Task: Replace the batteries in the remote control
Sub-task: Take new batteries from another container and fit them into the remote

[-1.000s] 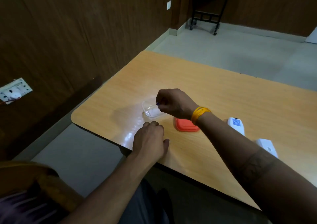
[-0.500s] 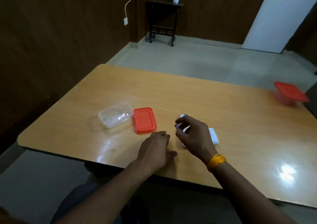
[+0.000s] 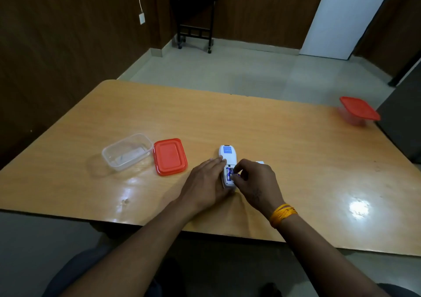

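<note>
A white remote control lies face down on the wooden table, its battery bay open and a blue battery inside. My left hand lies flat against the remote's left side and steadies it. My right hand pinches a small blue battery at the open bay. A white piece, likely the battery cover, peeks out behind my right hand.
An open clear plastic box stands left of the remote, with its red lid beside it. A second box with a red lid sits at the table's far right edge. A dark side table stands against the back wall.
My right hand came from the clear box to the remote with the battery. My left hand moved up against the remote. The view swung to the right.
</note>
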Action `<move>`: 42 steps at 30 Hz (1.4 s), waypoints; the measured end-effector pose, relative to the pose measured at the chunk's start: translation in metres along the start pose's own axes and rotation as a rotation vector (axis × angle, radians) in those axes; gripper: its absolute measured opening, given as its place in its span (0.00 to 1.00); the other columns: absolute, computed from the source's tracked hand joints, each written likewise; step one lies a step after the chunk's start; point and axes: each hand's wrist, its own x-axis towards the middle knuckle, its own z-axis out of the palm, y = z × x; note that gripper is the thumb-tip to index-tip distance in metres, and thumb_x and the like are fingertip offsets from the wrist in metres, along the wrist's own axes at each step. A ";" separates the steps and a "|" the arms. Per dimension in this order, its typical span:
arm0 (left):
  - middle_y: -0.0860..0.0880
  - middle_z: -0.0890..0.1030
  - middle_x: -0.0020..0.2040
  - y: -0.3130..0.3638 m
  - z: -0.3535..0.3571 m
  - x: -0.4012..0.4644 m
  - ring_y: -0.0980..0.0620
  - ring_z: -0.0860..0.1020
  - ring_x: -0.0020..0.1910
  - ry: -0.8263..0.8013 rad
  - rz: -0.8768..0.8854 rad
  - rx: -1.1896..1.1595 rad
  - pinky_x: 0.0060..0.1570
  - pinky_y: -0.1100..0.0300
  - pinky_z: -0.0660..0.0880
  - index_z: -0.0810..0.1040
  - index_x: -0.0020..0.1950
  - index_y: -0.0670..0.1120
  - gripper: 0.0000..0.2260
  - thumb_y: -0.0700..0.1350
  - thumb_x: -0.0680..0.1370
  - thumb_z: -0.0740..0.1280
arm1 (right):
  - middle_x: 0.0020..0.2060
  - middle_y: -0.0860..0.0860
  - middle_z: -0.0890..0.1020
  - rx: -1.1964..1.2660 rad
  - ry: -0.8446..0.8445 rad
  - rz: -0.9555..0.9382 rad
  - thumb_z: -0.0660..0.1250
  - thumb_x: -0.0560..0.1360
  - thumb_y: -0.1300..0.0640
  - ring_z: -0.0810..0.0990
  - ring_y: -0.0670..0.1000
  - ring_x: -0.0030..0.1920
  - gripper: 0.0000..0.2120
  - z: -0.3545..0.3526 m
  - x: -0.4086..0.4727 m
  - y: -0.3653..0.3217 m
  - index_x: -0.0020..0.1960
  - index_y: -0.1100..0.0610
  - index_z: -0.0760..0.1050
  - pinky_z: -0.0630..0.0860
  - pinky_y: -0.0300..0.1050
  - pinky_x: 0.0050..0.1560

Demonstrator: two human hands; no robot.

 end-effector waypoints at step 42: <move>0.52 0.73 0.78 -0.013 -0.003 0.008 0.51 0.73 0.74 0.046 0.021 -0.077 0.73 0.48 0.70 0.75 0.76 0.50 0.37 0.59 0.69 0.79 | 0.51 0.56 0.76 -0.234 0.220 0.235 0.74 0.74 0.47 0.76 0.61 0.52 0.16 -0.010 -0.016 0.034 0.55 0.55 0.77 0.72 0.48 0.40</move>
